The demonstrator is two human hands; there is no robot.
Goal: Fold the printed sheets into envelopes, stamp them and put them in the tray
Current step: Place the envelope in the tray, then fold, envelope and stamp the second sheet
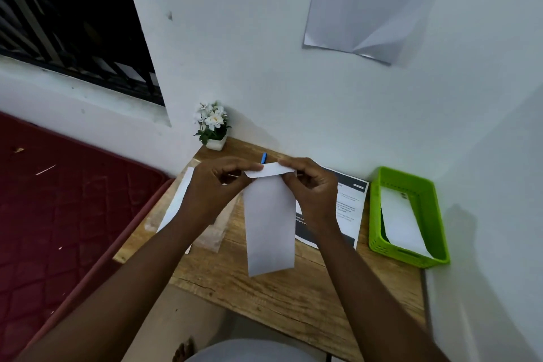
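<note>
A white envelope [269, 223] hangs lengthwise above the wooden table [293, 300], its flap bent over at the far end. My left hand [217, 188] pinches the flap's left end and my right hand [311, 188] pinches its right end. Printed sheets [349, 200] with dark bands lie under my right hand. A green tray [411, 253] at the table's right edge holds one white envelope [404, 220]. A blue pen-like tip [264, 157] shows just beyond my hands. No stamp is visible.
A small pot of white flowers [213, 126] stands at the table's back left corner. White paper and clear plastic [211, 232] lie under my left forearm. A sheet [373, 3] is taped to the wall. A red mattress [58, 214] lies left.
</note>
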